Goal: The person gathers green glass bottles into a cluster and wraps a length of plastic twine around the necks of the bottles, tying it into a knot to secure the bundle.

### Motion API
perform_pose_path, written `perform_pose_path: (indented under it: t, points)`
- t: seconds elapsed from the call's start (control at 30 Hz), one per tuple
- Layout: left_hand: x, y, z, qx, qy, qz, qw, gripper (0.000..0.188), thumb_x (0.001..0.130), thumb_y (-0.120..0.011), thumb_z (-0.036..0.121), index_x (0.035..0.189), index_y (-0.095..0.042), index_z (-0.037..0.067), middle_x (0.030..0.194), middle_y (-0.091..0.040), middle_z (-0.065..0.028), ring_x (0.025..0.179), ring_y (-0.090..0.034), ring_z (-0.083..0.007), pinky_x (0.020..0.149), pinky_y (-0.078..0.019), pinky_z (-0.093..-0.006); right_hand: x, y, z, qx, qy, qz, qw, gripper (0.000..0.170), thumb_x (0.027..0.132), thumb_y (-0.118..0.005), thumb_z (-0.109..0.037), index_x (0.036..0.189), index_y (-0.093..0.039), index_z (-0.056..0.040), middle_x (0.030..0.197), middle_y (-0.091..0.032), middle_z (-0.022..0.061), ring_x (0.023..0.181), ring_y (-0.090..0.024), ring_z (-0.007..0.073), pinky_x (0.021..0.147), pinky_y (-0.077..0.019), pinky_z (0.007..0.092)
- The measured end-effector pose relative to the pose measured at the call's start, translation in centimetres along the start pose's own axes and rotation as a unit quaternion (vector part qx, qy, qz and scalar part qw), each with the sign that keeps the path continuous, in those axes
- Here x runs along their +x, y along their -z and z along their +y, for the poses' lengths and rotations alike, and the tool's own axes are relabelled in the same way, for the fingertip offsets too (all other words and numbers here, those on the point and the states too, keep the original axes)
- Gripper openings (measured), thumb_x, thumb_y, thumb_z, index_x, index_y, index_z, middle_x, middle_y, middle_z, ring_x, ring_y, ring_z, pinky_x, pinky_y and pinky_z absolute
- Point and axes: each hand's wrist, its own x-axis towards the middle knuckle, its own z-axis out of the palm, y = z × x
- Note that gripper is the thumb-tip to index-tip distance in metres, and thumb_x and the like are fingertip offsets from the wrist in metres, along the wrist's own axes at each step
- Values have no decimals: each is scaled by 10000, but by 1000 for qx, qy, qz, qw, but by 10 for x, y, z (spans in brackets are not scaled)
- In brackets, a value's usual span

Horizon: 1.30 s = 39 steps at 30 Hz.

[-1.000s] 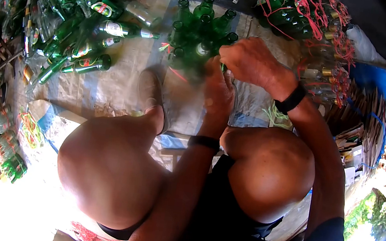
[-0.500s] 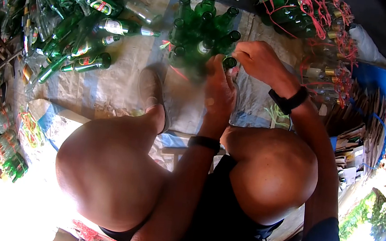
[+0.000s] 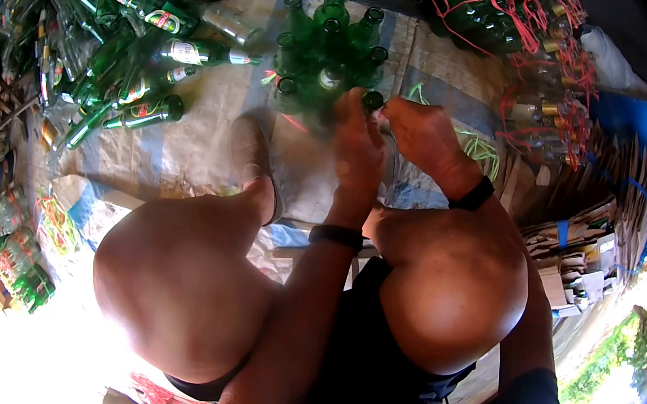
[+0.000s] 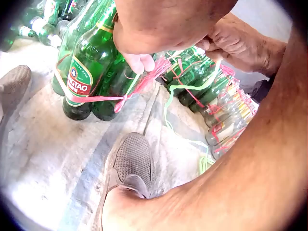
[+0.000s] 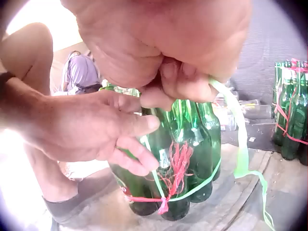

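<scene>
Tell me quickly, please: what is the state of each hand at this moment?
Left hand: at the green bottles; whether it pinches anything cannot be told.
Right hand: closed, holding the light green ribbon.

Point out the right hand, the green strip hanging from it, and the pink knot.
Right hand [image 5: 163, 41]: right wrist view, middle of the hand.
Green strip [image 5: 242, 161]: right wrist view, hanging length.
Pink knot [image 5: 163, 206]: right wrist view, its middle.

Head view: fisheye curve, black corners; white glare burns out lower left and lower right; haze blurs green bottles [image 3: 329, 46]; right knee [image 3: 454, 297] shines. 2 wrist views: washed out, corners dark.
</scene>
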Motion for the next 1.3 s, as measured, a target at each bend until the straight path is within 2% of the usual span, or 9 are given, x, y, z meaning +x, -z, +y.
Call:
perform_pose_path:
  t: [0.27, 0.37, 0.53, 0.67, 0.73, 0.97, 1.07, 1.13, 1.3]
  points:
    - [-2, -3, -3, 17, -11, 16, 1000, 257, 1010, -563, 106, 1251, -580, 16, 1196, -640, -250, 1109, -614, -471, 897, -512, -497, -14, 0, -9, -114, 68, -23, 991, 73, 924, -613, -49, 987, -650, -51, 742, -655, 119, 653, -659, 316, 568, -519, 429]
    - [-4, -6, -5, 21, 4, 28, 999, 283, 1009, -608, 141, 1266, -579, 27, 1191, -652, -250, 1107, -623, -469, 887, -520, -487, -15, 4, -12, -138, 83, -40, 986, 75, 919, -603, -105, 954, -577, -44, 718, -649, 108, 652, -683, 297, 556, -542, 414]
    - [-8, -9, -11, 49, -13, 50, 997, 505, 945, -754, 258, 1333, -559, 1, 1203, -668, -257, 1125, -642, -446, 899, -534, -458, -15, 8, -14, -113, 121, -52, 985, 29, 910, -590, -35, 939, -588, -40, 747, -612, 116, 685, -654, 317, 568, -506, 439]
    - [-7, -2, -9, 74, -53, 52, 994, 581, 928, -776, 289, 1354, -544, -29, 1200, -672, -263, 1129, -647, -440, 909, -534, -453, -16, 12, -15, -130, 140, -72, 979, 38, 884, -597, -32, 897, -567, -52, 758, -605, 121, 696, -653, 327, 581, -511, 446]
    - [-10, 4, -5, 58, 20, -52, 997, 514, 963, -530, -18, 1457, -417, -111, 1354, -562, -327, 1270, -555, -463, 1070, -447, -468, -17, 14, -16, -105, 134, -87, 981, 70, 855, -613, -33, 864, -549, -59, 742, -593, 116, 694, -649, 335, 584, -511, 451]
    - [-19, 21, 14, 89, 31, -68, 993, 554, 925, -538, -40, 1465, -422, -85, 1351, -563, -315, 1246, -566, -455, 1058, -452, -462, -14, 17, -23, -90, 139, -89, 982, 88, 861, -617, -23, 846, -542, -66, 723, -578, 118, 681, -639, 344, 583, -505, 460]
    - [-30, 27, 24, 65, 94, -77, 990, 525, 927, -541, -32, 1447, -468, -46, 1312, -580, -291, 1203, -584, -437, 1039, -460, -459, -15, 17, -24, -92, 135, -98, 982, 97, 870, -621, -32, 839, -536, -66, 713, -573, 124, 670, -634, 348, 587, -502, 464]
    - [-36, 28, 21, 122, -81, 4, 989, 494, 931, -553, -15, 1421, -529, 44, 1255, -607, -230, 1147, -605, -408, 970, -498, -457, -15, 18, -23, -79, 170, -96, 977, 111, 867, -634, -44, 833, -529, -62, 707, -568, 128, 663, -630, 349, 583, -498, 467]
    - [-33, 35, 13, 74, -97, -68, 990, 449, 934, -569, 5, 1362, -594, 136, 1192, -639, -154, 1086, -629, -376, 865, -539, -457, -15, 24, -23, -92, 186, -93, 974, 111, 862, -643, -47, 823, -541, -60, 695, -560, 131, 652, -629, 341, 577, -495, 470]
